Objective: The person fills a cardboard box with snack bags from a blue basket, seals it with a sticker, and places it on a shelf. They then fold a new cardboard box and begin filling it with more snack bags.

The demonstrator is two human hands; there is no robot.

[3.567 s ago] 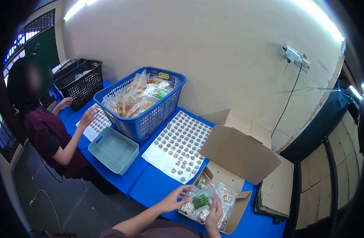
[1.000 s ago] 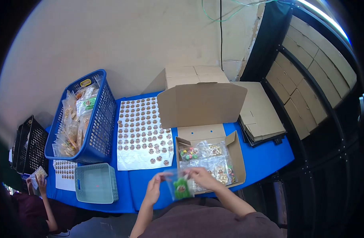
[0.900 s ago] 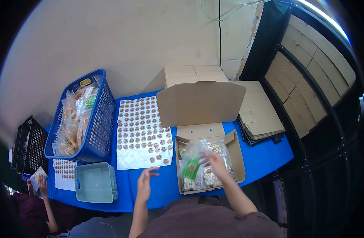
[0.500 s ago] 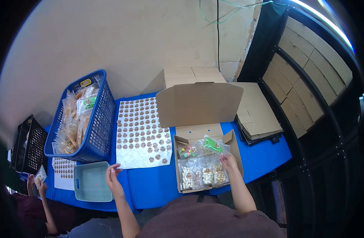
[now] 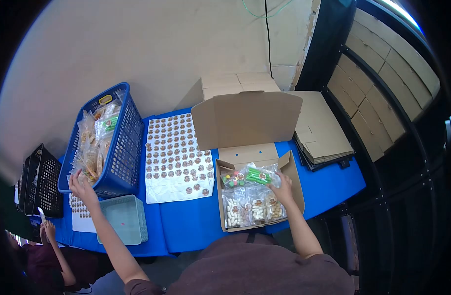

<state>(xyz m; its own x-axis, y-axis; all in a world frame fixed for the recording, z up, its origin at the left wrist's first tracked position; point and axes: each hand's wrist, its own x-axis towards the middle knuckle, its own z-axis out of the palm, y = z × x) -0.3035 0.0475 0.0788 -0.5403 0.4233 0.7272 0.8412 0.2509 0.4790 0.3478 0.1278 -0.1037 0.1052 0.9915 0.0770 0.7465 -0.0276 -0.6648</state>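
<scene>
Head camera: your right hand [image 5: 284,188] is at the right end of the packet of green sticks [image 5: 260,175], fingers touching it; whether they grip it or only press on it, you cannot tell from this view. That packet lies in the far part of the open cardboard box [image 5: 296,189], beside a packet of coloured pieces [image 5: 233,179]; nearer you in the same box are packets of white pieces [image 5: 233,214] and a packet of tan pieces [image 5: 274,207]; the box lid stands raised at the back.

Your left hand [image 5: 86,194] is open, fingers loosely parted, at the near end of the blue basket [image 5: 124,160]; contact with the bags [image 5: 90,155] inside cannot be confirmed; the pale green tray [image 5: 122,219] sits just beside that basket; a sticker sheet [image 5: 171,189] lies on the blue cloth [image 5: 183,223] between basket and box; flat cardboard [image 5: 326,130] is stacked right of the box; at far left, a co-worker's hand [image 5: 49,231] is near a black basket [image 5: 50,194].
</scene>
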